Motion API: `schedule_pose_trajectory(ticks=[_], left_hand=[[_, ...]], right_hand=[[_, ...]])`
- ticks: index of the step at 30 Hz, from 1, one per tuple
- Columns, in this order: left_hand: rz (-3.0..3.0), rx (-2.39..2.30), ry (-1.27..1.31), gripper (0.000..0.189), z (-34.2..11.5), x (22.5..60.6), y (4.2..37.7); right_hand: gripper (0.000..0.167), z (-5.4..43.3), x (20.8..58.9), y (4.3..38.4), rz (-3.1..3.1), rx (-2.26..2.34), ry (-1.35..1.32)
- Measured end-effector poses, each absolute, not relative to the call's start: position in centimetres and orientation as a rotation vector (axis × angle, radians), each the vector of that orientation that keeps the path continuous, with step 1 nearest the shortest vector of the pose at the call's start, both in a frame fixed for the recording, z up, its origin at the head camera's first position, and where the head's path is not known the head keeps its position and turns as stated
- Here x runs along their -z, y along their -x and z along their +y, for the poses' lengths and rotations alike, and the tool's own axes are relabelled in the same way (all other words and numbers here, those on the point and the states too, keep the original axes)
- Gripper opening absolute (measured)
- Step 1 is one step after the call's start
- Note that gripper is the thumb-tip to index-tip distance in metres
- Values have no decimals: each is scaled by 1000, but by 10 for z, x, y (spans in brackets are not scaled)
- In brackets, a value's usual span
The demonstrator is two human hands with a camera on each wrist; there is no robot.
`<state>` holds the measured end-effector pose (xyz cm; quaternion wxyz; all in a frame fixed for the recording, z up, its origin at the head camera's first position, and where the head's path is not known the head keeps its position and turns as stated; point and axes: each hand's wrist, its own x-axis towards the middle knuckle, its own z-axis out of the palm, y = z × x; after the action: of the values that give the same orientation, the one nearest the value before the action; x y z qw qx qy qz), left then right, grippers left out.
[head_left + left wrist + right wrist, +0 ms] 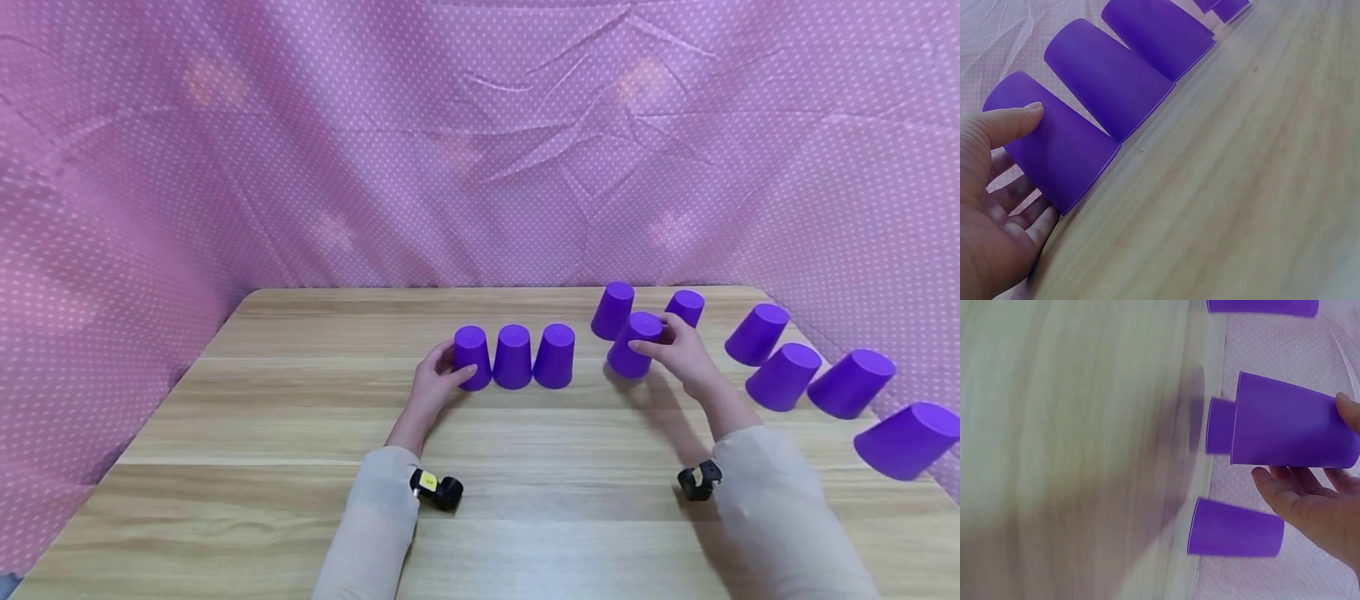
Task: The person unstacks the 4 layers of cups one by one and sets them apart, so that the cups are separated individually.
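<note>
Three purple cups stand upside down in a row at the middle of the table. My left hand (pixel 432 385) holds the leftmost cup (pixel 472 360), thumb on its near side and fingers round its left. Beside it are the middle cup (pixel 513 360) and the right-hand cup (pixel 555 358); in the left wrist view, the bases of neighbours nearly touch. To the right of the row, my right hand (pixel 688 357) grips another upside-down purple cup (pixel 1291 422) between thumb and fingers. This cup is raised off the wood, its shadow falling below it.
Behind the raised cup stand two more purple cups, one at left (pixel 613 310) and one partly hidden by the right hand (pixel 686 307). Several others, including a cup (pixel 907 442) at the right edge, stand along the right side. Pink dotted cloth (pixel 480 167) surrounds the wooden table (pixel 262 500).
</note>
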<state>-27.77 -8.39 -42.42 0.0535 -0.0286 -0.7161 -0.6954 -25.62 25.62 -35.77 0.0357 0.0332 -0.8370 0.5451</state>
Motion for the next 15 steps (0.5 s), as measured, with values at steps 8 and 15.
schedule_pose_trajectory(ticks=[8,15], left_hand=[[-2180,2117,89,58,-86,425,278],[-2181,2114,88,58,-84,424,278]], right_hand=[[58,277,355,252,-2563,-1603,-20],[63,292,353,247,-2563,-1566,55]])
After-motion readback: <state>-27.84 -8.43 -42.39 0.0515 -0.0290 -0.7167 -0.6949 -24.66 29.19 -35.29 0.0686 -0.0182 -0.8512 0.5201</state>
